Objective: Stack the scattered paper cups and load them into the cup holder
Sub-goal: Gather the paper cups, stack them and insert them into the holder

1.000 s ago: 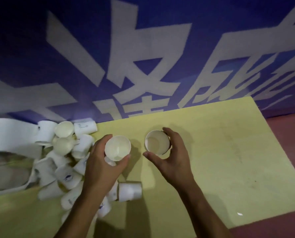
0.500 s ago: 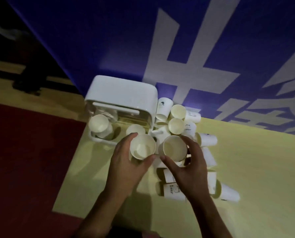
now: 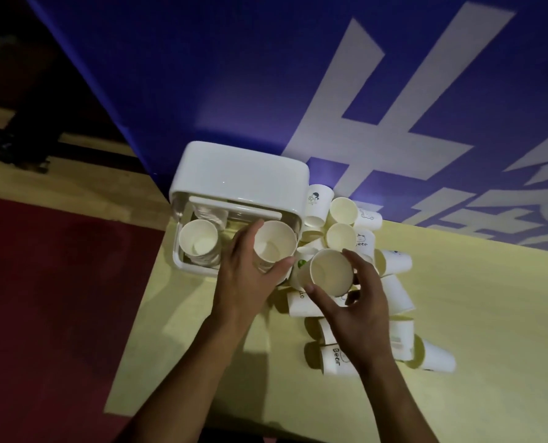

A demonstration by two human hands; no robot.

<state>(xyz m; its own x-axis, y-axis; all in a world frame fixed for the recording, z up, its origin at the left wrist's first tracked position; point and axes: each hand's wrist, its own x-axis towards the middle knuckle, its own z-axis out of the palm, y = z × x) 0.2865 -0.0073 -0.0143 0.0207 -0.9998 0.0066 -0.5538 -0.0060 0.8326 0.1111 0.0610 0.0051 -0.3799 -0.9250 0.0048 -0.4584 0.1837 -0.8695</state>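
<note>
Two paper cups were in hand, head view. The left hand [image 3: 244, 276] gripped one cup [image 3: 274, 246] over the right side of the white cup holder [image 3: 240, 174], beside a nested stack [image 3: 199, 239]. Right hand [image 3: 355, 305] fingers curled round a second cup [image 3: 330, 271] above the scattered cups [image 3: 394, 292] on the tabletop [image 3: 474, 330]. Risks: the cup could catch the holder's rim and tip, and a forearm could sweep loose cups off.
</note>
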